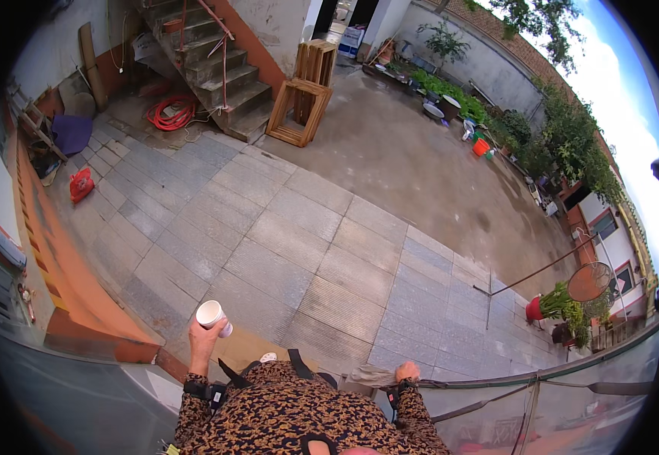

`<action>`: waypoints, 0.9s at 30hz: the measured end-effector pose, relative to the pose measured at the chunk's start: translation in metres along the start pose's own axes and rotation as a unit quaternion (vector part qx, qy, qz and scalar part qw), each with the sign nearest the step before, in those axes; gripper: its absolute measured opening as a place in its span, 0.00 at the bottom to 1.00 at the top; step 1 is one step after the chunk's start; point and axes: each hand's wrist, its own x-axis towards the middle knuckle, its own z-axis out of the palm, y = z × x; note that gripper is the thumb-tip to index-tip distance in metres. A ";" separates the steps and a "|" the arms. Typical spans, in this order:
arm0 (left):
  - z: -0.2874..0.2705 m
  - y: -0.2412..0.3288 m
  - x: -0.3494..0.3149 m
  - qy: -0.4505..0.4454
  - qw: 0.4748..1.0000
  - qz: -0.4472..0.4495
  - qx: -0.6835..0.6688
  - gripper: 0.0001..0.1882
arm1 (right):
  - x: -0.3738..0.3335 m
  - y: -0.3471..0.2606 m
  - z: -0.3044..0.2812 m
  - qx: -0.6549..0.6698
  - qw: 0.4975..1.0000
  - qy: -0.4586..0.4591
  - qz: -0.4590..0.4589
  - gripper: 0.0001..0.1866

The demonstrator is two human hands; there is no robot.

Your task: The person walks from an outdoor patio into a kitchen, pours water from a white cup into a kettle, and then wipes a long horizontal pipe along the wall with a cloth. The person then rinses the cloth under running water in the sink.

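A white paper cup (209,312) is in my left hand (202,343), my fingers wrapped round its side. The cup is tilted a little and its mouth faces up; whether it holds anything I cannot tell. My right hand (407,371) is closed at the edge of a clear plastic curtain (488,402). A bunched greyish fold (372,376) of sheet lies just left of that hand. Dark straps sit round both wrists, over patterned sleeves. The tip of a white shoe (269,357) shows below my body.
Grey paving slabs (291,250) stretch ahead to a concrete yard (413,159). Concrete stairs (227,83) rise at the back, beside wooden frames (299,110). A red bag (81,185) and a coiled red hose (171,112) lie left. An orange-painted ledge (94,326) borders the near left.
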 end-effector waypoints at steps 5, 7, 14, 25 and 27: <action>0.115 0.079 0.083 -0.164 0.980 0.066 0.087 0.31 | 0.039 0.038 0.016 0.031 0.984 -0.174 -0.037 0.22; 0.193 0.117 0.119 -0.202 0.971 0.105 0.069 0.31 | 0.106 0.048 0.015 -0.009 0.977 -0.205 -0.057 0.25; 0.355 0.133 0.116 -0.325 0.940 0.079 0.061 0.30 | 0.059 0.016 0.096 0.060 0.880 -0.413 -0.226 0.17; 0.647 0.181 0.134 -0.479 0.861 0.127 0.113 0.33 | 0.031 0.035 0.062 0.469 0.768 -0.415 0.136 0.13; 0.714 0.188 0.118 -0.540 0.819 0.144 0.127 0.33 | 0.048 0.059 0.054 0.404 0.832 -0.379 0.039 0.13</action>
